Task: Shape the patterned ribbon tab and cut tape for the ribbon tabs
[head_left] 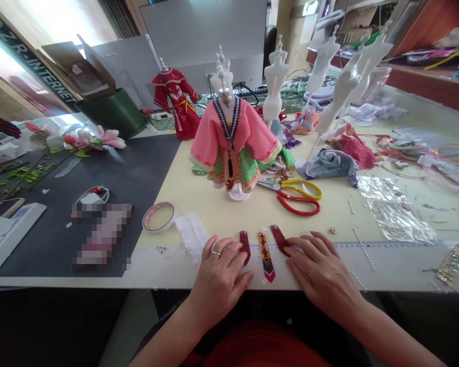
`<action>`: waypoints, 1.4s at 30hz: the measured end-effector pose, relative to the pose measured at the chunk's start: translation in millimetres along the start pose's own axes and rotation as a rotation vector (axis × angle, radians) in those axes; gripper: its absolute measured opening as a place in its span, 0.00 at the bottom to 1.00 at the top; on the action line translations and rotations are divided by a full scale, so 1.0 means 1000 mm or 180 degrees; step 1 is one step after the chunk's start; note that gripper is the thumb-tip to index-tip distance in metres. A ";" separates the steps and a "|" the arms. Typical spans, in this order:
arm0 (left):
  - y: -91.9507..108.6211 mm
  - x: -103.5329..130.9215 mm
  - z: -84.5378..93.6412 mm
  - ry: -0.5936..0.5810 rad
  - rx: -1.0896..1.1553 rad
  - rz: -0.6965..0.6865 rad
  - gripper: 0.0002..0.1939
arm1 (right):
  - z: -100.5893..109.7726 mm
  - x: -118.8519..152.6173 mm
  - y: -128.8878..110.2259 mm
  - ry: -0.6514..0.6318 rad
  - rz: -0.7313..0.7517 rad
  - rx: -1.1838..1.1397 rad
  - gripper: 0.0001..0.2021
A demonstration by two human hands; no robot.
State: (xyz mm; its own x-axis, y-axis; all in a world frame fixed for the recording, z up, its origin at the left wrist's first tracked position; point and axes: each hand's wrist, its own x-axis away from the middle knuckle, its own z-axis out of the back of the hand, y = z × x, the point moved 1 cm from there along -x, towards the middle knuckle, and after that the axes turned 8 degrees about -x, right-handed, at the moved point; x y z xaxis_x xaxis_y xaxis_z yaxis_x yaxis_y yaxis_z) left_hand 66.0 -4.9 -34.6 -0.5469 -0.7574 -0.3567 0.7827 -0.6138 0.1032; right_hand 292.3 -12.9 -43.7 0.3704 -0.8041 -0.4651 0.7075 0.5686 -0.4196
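Note:
Three short patterned fabric strips lie side by side near the table's front edge. My left hand (222,272), a ring on one finger, rests with fingers spread, its fingertips against the left red strip (245,244). The orange and black strip with a pointed end (266,255) lies between my hands, touched by neither. On the other side my right hand (318,265) is laid out flat, fingers extended, fingertips at the lower end of the right red strip (278,237). Under the strips runs a clear ruler (344,246). A white cloth piece (192,235) lies beside my left hand.
Behind the strips stands a small mannequin in a pink robe (229,137). Red and yellow scissors (296,196), a tape roll (158,217), bead strings (363,250) and a clear plastic bag (396,208) surround it. Bare white mannequins (276,81) stand further back.

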 end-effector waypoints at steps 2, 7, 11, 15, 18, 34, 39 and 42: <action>-0.001 0.001 0.001 0.0010 -0.0001 -0.0015 0.10 | 0.000 0.000 -0.002 0.0024 0.0012 -0.0046 0.09; -0.001 0.001 0.004 0.0103 -0.0006 -0.0067 0.10 | 0.001 0.000 -0.003 0.0046 0.0021 -0.0058 0.09; 0.000 0.000 0.002 0.0105 0.0000 -0.0066 0.11 | 0.000 0.000 -0.004 0.0016 0.0048 -0.0025 0.09; 0.001 0.000 -0.001 0.0054 0.0048 -0.0095 0.10 | -0.001 -0.001 -0.007 0.0040 0.0080 -0.0026 0.09; 0.001 0.000 0.000 0.0047 0.0061 -0.0112 0.09 | -0.002 -0.002 -0.009 0.0071 0.0119 -0.0057 0.08; 0.000 0.000 0.000 0.0217 0.0125 -0.0031 0.09 | -0.006 0.003 -0.023 0.0104 0.0347 -0.0314 0.11; -0.001 0.000 -0.001 0.0193 0.0078 -0.0009 0.09 | -0.010 0.004 -0.026 0.0048 0.0361 -0.0375 0.11; -0.002 0.000 0.001 0.0194 0.0048 0.0023 0.09 | -0.011 0.003 -0.027 0.0032 0.0386 -0.0371 0.10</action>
State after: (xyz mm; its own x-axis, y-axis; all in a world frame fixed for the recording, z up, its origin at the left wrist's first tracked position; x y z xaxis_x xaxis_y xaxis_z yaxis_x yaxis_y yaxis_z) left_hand 64.7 -3.9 -34.1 -0.5217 -0.7471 -0.4118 0.7817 -0.6120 0.1199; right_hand 268.3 -29.0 -42.4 0.4424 -0.7270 -0.5252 0.5832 0.6781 -0.4474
